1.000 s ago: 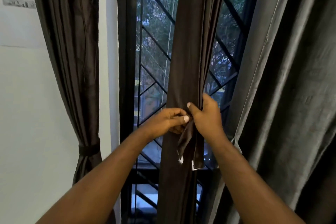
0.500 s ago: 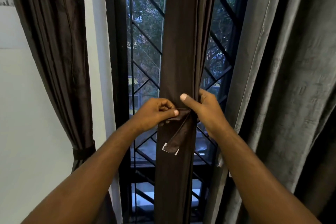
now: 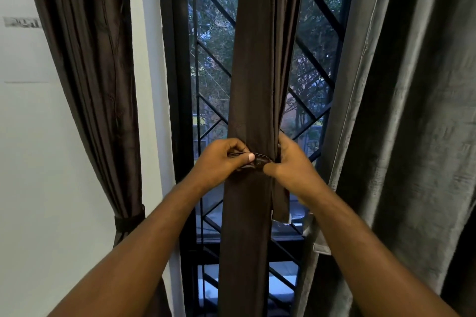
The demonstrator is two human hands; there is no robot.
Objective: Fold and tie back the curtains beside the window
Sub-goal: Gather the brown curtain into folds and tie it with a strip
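curtain [image 3: 260, 72] ctr before window [image 3: 213, 33], tied curtain [image 3: 90, 72] L, drape [image 3: 412, 110] R

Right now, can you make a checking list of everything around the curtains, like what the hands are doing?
Surface: nothing seen.
Job's things: brown curtain gathered into a narrow bundle in front of the window; tie band wrapped across its front, one end hanging below the right hand.
Clutter: nothing seen.
Hands: left hand pinches the tie band; right hand grips the brown curtain's right edge beside the band.
Cables: nothing seen.
Surroundings: tied curtain at left, held by its own band; grey curtain hanging loose at right; window grille with trees outside; pale wall at left.
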